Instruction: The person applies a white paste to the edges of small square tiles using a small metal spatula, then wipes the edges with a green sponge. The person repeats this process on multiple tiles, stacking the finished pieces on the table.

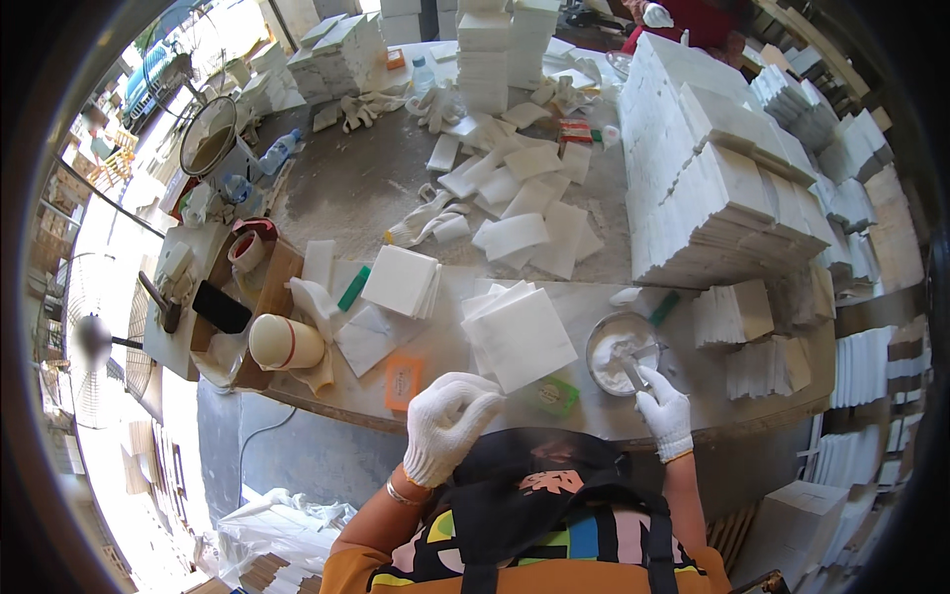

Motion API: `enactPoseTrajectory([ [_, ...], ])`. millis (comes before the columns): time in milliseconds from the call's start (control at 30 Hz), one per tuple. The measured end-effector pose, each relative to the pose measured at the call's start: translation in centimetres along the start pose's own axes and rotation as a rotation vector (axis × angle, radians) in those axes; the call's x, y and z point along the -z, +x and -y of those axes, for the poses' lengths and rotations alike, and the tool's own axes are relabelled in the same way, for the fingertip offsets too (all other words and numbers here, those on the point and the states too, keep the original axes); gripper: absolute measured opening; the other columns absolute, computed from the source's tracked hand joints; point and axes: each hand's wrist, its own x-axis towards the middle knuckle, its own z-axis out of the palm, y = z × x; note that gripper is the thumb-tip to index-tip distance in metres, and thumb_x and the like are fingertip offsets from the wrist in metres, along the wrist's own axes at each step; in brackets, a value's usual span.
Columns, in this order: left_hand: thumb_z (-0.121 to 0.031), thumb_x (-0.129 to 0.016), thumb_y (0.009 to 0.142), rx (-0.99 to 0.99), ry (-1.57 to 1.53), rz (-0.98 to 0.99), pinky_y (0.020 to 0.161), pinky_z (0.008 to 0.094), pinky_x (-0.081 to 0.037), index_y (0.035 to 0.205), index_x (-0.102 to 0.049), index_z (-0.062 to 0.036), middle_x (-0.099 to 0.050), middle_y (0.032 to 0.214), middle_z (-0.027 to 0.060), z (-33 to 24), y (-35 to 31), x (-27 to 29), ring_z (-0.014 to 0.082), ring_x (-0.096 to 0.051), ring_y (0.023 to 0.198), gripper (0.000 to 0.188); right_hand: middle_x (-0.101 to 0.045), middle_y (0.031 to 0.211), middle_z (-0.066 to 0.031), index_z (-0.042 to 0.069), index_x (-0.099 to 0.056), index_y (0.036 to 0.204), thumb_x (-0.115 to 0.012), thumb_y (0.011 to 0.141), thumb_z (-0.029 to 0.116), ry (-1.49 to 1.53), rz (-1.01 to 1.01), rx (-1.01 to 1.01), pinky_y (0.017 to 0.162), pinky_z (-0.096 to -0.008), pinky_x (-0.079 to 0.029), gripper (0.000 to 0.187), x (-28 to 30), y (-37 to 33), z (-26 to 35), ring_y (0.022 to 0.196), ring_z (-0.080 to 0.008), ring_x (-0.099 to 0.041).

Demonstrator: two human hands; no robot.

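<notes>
My right hand (664,408), in a white knit glove, is closed on the handle of a flat metal spatula (636,374). The blade reaches into a round metal bowl (592,373) of white paste (618,353). My left hand (447,421), also gloved, is curled with thumb and fingertips together; whether anything is between them is hidden. Its fingertips are beside the lower corner of a fanned stack of white square tiles (522,335). A green packet (556,396) lies between that stack and the bowl, and an orange packet (403,382) lies left of my left hand.
Another tile stack (398,281) and a green bar (353,288) lie farther left, near a cream cylindrical container (285,343) and a wooden box (285,265). Tall tile piles (708,188) rise on the right. Loose tiles (515,233) cover the middle; a person's gloved hand (657,15) shows beyond.
</notes>
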Motion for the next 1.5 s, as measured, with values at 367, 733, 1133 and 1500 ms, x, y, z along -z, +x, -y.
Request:
enactPoseTrajectory([
  [367, -0.029, -0.06, 0.099, 0.674, -0.365, 0.24, 0.068, 0.0237, -0.053, 0.118, -0.062, 0.0038, -0.072, 0.098, 0.013, 2.3, -1.0, -0.3, 0.0137, -0.068, 0.08, 0.039, -0.071, 0.104, -0.0136, 0.003, -0.069, 0.111, -0.065, 0.094, 0.031, 0.157, -0.043, 0.247, 0.082, -0.0358, -0.053, 0.033, 0.2, 2.4, 11.6, 0.097, -0.027, -0.068],
  [733, -0.034, -0.062, 0.096, 0.696, -0.425, 0.363, 0.071, 0.0247, -0.054, 0.118, -0.064, 0.0021, -0.071, 0.104, 0.0103, 2.5, -0.3, -1.2, 0.0151, -0.068, 0.082, 0.043, -0.064, 0.069, -0.0014, 0.002, -0.068, 0.089, -0.069, 0.092, 0.032, 0.54, 0.413, -0.135, 0.052, -0.023, -0.042, 0.03, -2.3, 3.3, 13.8, 0.055, -0.0068, -0.055],
  [1133, -0.017, -0.07, 0.091, 0.638, -0.801, 0.642, 0.076, 0.0259, -0.053, 0.134, -0.057, 0.0003, -0.066, 0.113, 0.0048, 0.7, 0.9, -5.4, 0.0103, -0.061, 0.088, 0.048, -0.066, 0.073, -0.0062, -0.001, -0.064, 0.09, -0.068, 0.09, 0.027, 0.678, 0.127, -0.164, 0.058, -0.0228, -0.045, 0.028, 2.6, -5.6, 10.7, 0.062, -0.0099, -0.059],
  [1500, -0.013, -0.069, 0.091, 0.616, -0.813, 0.787, 0.081, 0.0273, -0.053, 0.13, -0.059, -0.0001, -0.066, 0.113, 0.0045, 1.5, 1.4, -9.1, 0.0106, -0.061, 0.094, 0.042, -0.059, 0.128, -0.0192, 0.003, -0.038, 0.148, -0.088, 0.07, 0.027, -0.106, -0.251, 0.298, 0.099, -0.0399, -0.048, 0.096, 2.3, -6.6, 11.3, 0.119, -0.0328, -0.059],
])
